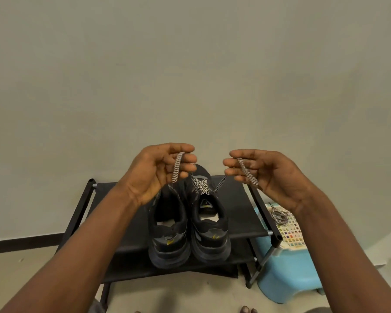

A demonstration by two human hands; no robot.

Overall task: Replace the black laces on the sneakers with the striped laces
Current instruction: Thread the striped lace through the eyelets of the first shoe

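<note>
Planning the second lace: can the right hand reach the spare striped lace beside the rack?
Likely yes, once freed: the right hand holds a lace end, but the spare striped lace lies uncovered just below its wrist.

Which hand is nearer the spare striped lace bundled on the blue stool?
Right. The right hand is just above the spare striped lace; the left hand is farther off, above the sneakers.
</note>
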